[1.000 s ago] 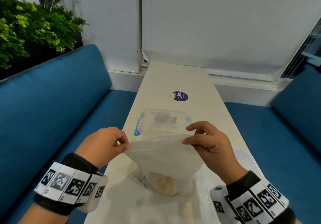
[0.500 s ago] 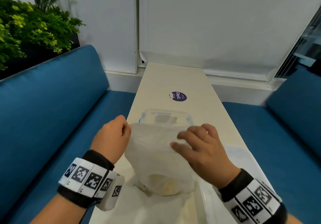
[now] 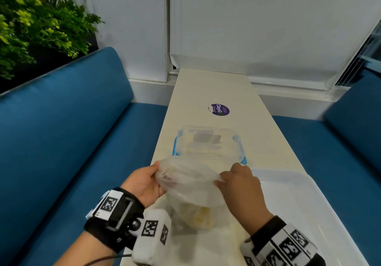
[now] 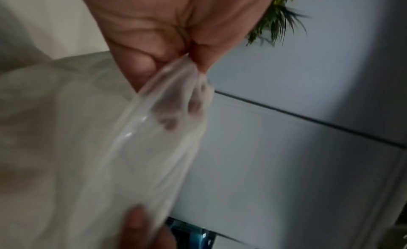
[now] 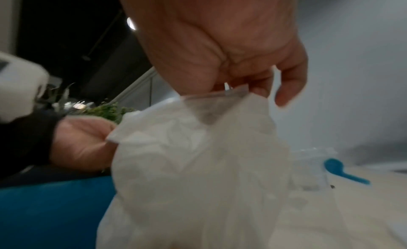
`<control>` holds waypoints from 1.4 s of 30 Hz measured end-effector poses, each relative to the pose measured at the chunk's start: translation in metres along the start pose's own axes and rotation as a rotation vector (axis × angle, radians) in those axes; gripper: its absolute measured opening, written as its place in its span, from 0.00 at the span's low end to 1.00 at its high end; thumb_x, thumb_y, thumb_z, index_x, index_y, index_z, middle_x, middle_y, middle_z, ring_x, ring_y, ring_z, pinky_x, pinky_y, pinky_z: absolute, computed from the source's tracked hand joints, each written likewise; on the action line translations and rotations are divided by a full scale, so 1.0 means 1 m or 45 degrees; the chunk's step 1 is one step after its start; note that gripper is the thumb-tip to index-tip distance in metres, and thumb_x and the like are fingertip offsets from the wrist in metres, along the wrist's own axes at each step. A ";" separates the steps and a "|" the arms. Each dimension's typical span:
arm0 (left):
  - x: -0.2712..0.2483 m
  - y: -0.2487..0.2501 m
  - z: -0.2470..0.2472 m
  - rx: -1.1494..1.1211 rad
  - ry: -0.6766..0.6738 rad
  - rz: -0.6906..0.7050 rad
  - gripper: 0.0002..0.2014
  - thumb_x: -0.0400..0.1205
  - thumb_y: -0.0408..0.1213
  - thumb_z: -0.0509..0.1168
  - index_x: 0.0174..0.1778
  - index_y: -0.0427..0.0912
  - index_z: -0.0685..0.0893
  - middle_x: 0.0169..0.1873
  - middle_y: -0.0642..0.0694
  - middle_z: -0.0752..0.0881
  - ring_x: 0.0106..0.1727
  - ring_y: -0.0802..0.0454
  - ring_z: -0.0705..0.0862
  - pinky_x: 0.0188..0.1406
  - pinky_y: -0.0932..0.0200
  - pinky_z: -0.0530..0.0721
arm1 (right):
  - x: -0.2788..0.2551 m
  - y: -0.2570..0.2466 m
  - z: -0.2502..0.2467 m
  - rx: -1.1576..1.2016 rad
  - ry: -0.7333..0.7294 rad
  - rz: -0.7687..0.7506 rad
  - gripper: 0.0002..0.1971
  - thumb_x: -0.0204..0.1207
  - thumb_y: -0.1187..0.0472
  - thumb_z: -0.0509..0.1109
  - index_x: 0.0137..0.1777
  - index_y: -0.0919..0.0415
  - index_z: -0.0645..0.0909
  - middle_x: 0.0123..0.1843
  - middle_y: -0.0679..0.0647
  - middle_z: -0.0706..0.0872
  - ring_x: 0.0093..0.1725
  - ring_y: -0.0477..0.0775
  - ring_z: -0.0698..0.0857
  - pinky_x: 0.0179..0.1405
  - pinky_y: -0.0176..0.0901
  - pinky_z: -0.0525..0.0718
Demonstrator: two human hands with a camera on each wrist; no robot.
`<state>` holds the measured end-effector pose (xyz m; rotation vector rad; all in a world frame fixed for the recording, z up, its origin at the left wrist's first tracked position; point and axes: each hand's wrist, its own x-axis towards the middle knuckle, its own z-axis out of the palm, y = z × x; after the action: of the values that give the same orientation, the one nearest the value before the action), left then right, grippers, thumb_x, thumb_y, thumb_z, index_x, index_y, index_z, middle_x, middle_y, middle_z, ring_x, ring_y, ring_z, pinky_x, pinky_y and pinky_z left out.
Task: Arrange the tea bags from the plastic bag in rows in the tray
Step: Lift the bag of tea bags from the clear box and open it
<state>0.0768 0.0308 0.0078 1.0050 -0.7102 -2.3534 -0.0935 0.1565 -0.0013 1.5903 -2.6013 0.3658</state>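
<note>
The thin, translucent white plastic bag [image 3: 189,185] stands on the narrow cream bench [image 3: 214,88], pulled up by its mouth. The left hand [image 3: 144,183] pinches the rim at the bag's 9 o'clock side, thumb and fingers curled on a gathered fold, as the left wrist view shows plainly. The right hand [image 3: 241,185] pinches the rim at 3 o'clock; in the right wrist view the film is caught between thumb and curled fingers, with one finger hanging free.

The pale yellowish tea bags [image 3: 201,216] lie bunched at the bottom of the bag, blurred through the film, so I cannot count them. The clear plastic tray with blue corner clips [image 3: 240,148] sits just beyond the bag at 12 o'clock; something grey shows inside it, too indistinct to name. A flat white plastic lid-like sheet [image 3: 292,193] lies at 3 o'clock of the bag, partly under the right wrist.

My judgement is that the mouth is being spread for a reach inside. The film is slippery and slack: if either pinch slips, the mouth would likely collapse and the bag slump over. Pulling too hard apart could tear the thin rim or lift the whole bag, tipping tea bags onto the bench. Once one hand lets go to reach in, the other alone must hold the opening, and the bag may twist shut.
</note>
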 end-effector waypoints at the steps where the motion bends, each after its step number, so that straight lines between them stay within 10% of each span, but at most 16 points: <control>1: 0.002 -0.002 -0.001 0.026 -0.011 -0.005 0.20 0.88 0.41 0.47 0.49 0.33 0.81 0.29 0.40 0.90 0.25 0.51 0.88 0.19 0.61 0.86 | 0.003 0.004 0.001 0.123 -0.042 0.083 0.11 0.77 0.51 0.69 0.42 0.59 0.84 0.41 0.53 0.74 0.44 0.56 0.76 0.38 0.45 0.75; 6: 0.014 -0.011 -0.014 1.016 0.019 0.047 0.28 0.68 0.54 0.75 0.54 0.35 0.81 0.45 0.41 0.87 0.43 0.47 0.86 0.38 0.55 0.87 | 0.014 0.018 -0.007 1.605 -0.475 0.722 0.10 0.81 0.67 0.59 0.43 0.67 0.81 0.37 0.59 0.83 0.31 0.53 0.83 0.33 0.44 0.83; 9: 0.019 -0.024 -0.013 1.301 0.048 0.026 0.13 0.79 0.42 0.68 0.50 0.34 0.82 0.43 0.42 0.84 0.40 0.50 0.84 0.32 0.61 0.87 | 0.015 0.020 -0.005 2.359 -0.531 0.946 0.13 0.79 0.71 0.57 0.57 0.73 0.81 0.47 0.66 0.87 0.35 0.59 0.89 0.39 0.52 0.89; 11: 0.021 -0.031 -0.013 0.934 0.094 -0.101 0.06 0.83 0.35 0.61 0.48 0.37 0.82 0.41 0.42 0.87 0.37 0.49 0.86 0.29 0.60 0.87 | 0.014 0.018 -0.005 2.276 -0.546 0.874 0.10 0.73 0.65 0.69 0.53 0.67 0.83 0.47 0.64 0.89 0.40 0.60 0.90 0.43 0.52 0.89; 14: 0.026 -0.032 -0.016 0.245 0.018 -0.246 0.10 0.83 0.27 0.54 0.48 0.31 0.81 0.31 0.36 0.89 0.27 0.44 0.89 0.20 0.57 0.87 | 0.008 0.021 0.006 1.137 -0.637 0.515 0.25 0.59 0.55 0.83 0.54 0.60 0.79 0.54 0.54 0.85 0.52 0.54 0.85 0.45 0.41 0.82; 17: 0.028 -0.032 -0.013 0.044 0.010 -0.291 0.11 0.82 0.31 0.57 0.48 0.28 0.82 0.29 0.33 0.89 0.24 0.42 0.88 0.17 0.56 0.85 | 0.004 0.025 0.019 0.574 -0.652 0.368 0.10 0.74 0.53 0.73 0.43 0.59 0.79 0.46 0.53 0.82 0.51 0.55 0.83 0.39 0.38 0.75; 20: 0.025 -0.041 -0.011 0.064 -0.138 -0.292 0.12 0.68 0.36 0.69 0.40 0.29 0.88 0.33 0.32 0.89 0.28 0.40 0.89 0.22 0.51 0.88 | 0.011 0.032 0.024 1.553 -0.731 0.846 0.07 0.77 0.67 0.67 0.51 0.69 0.82 0.45 0.62 0.85 0.41 0.60 0.85 0.36 0.46 0.84; 24: 0.031 -0.053 -0.026 0.641 -0.241 -0.296 0.37 0.46 0.42 0.86 0.53 0.36 0.87 0.45 0.38 0.91 0.42 0.42 0.90 0.32 0.54 0.87 | 0.019 0.027 0.028 2.470 -0.717 1.206 0.18 0.74 0.74 0.63 0.64 0.73 0.78 0.60 0.71 0.82 0.58 0.70 0.83 0.64 0.61 0.79; 28: 0.041 -0.054 -0.030 0.569 0.032 -0.237 0.15 0.81 0.33 0.63 0.62 0.33 0.79 0.44 0.37 0.89 0.42 0.42 0.87 0.28 0.54 0.87 | 0.016 0.028 0.021 2.160 -0.810 0.837 0.26 0.60 0.67 0.77 0.61 0.71 0.79 0.52 0.65 0.87 0.46 0.61 0.87 0.44 0.49 0.87; 33: 0.045 -0.043 -0.028 0.036 0.079 -0.285 0.11 0.84 0.29 0.54 0.53 0.27 0.78 0.29 0.32 0.89 0.25 0.41 0.89 0.16 0.53 0.85 | 0.006 0.027 0.024 0.747 -0.660 0.378 0.10 0.70 0.59 0.76 0.36 0.59 0.77 0.36 0.49 0.79 0.35 0.43 0.77 0.30 0.28 0.70; 39: 0.039 -0.055 -0.024 0.143 -0.045 -0.332 0.10 0.73 0.38 0.65 0.45 0.36 0.84 0.28 0.38 0.88 0.24 0.43 0.87 0.23 0.55 0.86 | 0.015 0.025 0.025 2.131 -0.672 1.111 0.08 0.78 0.73 0.63 0.48 0.68 0.84 0.42 0.61 0.91 0.34 0.60 0.87 0.43 0.55 0.89; 42: 0.041 -0.062 -0.030 0.296 -0.139 -0.292 0.35 0.50 0.47 0.84 0.51 0.36 0.84 0.31 0.39 0.89 0.26 0.46 0.87 0.18 0.61 0.83 | 0.022 0.021 0.024 2.511 -0.660 1.270 0.12 0.78 0.75 0.58 0.54 0.74 0.82 0.48 0.64 0.90 0.31 0.62 0.87 0.48 0.53 0.88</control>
<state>0.0608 0.0443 -0.0692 1.1128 -0.9753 -2.5832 -0.1209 0.1411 -0.0242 -0.3747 -2.7045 3.5360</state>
